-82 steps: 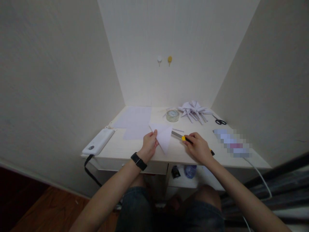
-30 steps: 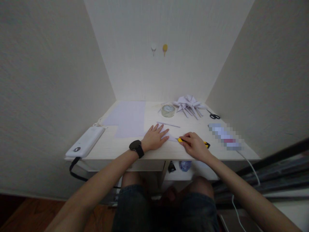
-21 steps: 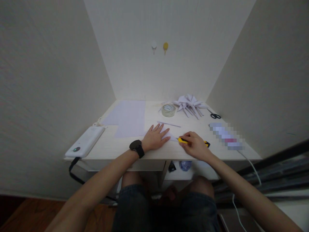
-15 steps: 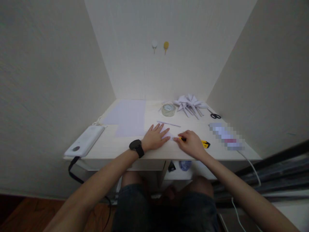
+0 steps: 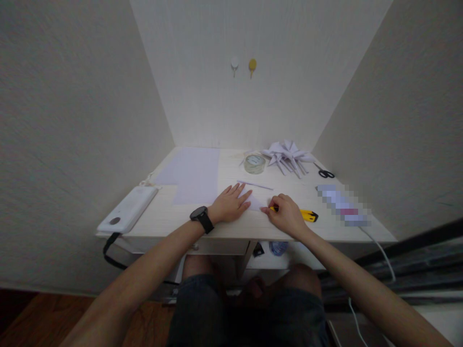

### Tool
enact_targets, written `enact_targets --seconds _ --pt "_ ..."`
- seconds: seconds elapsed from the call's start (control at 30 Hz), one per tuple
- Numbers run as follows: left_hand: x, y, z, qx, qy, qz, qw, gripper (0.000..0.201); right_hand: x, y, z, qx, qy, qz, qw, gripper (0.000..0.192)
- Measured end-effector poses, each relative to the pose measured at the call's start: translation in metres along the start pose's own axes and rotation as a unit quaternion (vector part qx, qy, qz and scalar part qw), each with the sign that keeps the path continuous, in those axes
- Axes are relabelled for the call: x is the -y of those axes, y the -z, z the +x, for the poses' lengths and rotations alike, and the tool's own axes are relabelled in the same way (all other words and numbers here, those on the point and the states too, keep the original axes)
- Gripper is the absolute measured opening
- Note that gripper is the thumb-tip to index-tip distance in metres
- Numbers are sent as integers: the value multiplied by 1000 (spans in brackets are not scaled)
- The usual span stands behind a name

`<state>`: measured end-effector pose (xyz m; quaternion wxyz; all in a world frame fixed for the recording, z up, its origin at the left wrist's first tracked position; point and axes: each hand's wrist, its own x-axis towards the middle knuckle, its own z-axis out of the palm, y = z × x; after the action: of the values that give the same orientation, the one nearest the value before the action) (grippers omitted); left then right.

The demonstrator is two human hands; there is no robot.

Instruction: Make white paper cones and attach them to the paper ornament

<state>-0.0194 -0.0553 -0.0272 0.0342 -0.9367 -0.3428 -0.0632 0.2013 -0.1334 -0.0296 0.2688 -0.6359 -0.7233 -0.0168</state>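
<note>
My left hand (image 5: 230, 203), with a dark watch (image 5: 202, 218) on its wrist, lies flat with fingers spread on a small folded piece of white paper (image 5: 253, 201). The paper narrows to a point on the right. There, my right hand (image 5: 285, 213) has its thumb and bent fingers closed at the paper's tip; the exact grip is partly hidden. A yellow utility knife (image 5: 310, 215) lies under or behind my right hand, its middle covered. Just beyond my hands is a thin rolled paper stick (image 5: 255, 185).
White paper sheets (image 5: 197, 176) lie at left, near a white power bank-like device (image 5: 127, 210). Toward the back are a tape roll (image 5: 254, 164) and folded paper pieces (image 5: 287, 156). Scissors (image 5: 325, 173) and a blurred-out object (image 5: 342, 205) lie at right. Walls enclose three sides of the desk.
My left hand has slid slightly left, uncovering more of the folded paper. My right hand stays at the paper's tip. The view has shifted a little.
</note>
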Motion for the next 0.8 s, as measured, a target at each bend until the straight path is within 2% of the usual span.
enact_targets --seconds 0.2,0.8 --pt "-3 -1 -1 -11 2 6 1000 58 -12 -2 -2 -20 34 38 999 21" --pt "-3 2 -1 0 0 8 1000 58 -33 2 6 6 147 108 983 13"
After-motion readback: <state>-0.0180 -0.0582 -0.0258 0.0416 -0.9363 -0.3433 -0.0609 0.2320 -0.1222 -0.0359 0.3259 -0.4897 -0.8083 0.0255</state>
